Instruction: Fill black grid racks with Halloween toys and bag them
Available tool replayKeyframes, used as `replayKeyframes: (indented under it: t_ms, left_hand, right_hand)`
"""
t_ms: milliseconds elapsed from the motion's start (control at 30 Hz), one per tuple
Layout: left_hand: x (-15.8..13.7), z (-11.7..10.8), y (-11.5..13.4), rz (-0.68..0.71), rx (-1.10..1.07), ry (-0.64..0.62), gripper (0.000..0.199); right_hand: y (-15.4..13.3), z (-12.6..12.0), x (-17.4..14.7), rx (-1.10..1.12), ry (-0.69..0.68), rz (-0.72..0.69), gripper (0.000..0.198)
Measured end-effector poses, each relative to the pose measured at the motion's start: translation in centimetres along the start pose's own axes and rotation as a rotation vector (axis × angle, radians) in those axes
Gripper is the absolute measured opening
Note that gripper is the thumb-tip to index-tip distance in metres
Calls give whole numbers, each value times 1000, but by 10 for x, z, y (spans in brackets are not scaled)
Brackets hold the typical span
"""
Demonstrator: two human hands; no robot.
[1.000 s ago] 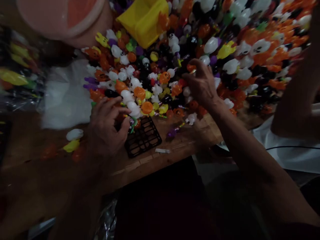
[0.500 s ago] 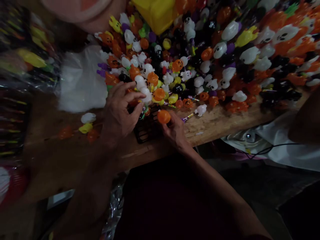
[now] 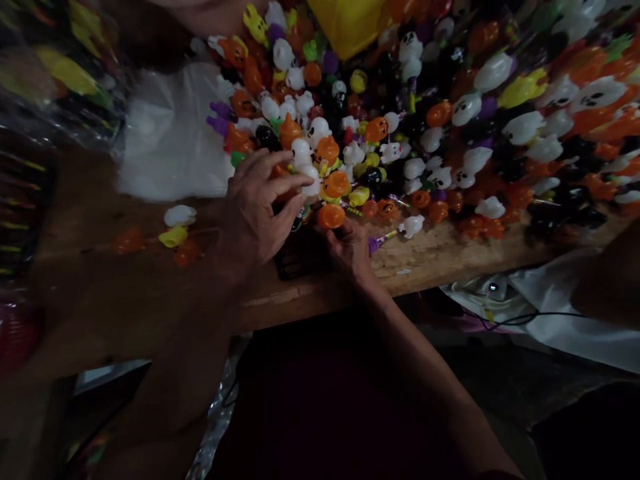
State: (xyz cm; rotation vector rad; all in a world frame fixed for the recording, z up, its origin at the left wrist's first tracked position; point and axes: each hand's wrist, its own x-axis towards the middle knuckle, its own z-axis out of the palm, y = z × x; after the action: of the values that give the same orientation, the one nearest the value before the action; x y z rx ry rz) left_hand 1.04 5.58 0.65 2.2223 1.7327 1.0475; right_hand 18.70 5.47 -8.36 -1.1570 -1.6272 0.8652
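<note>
My left hand reaches over a black slotted tray, its fingers spread and curved. Its index fingertip is against a white figure topper, and the thumb lies apart below. Between the fingers, part of an orange piece is hidden. My right hand pinches a round orange pumpkin topper at the tray's right side; what is under the topper is hidden by the fingers. Just right of this hand lies a striped stick with a white figure at one end and a purple piece at the other.
A heap of orange, white, black and yellow toppers covers the wooden table's back and right. White plastic bags lie left, near a few loose toppers. Clear-wrapped packs sit far left. A yellow container stands behind.
The view has shifted a little, moving the table and heap in the picture. My right hand has brought the pumpkin topper closer to the tray's pieces. My left hand keeps its pose at the white topper.
</note>
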Motion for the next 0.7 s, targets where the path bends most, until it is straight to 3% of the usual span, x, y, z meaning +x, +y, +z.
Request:
replayKeyframes:
  t_ms: [367,700]
  left_hand:
    - [4,-2,2,-27,-3,-39,27]
    - [5,-6,-4,27,-16,-110,22]
  right_hand:
    - [-1,1,6,-10,-11,23,21]
    - [-3,6,3,-147,39,-50,19]
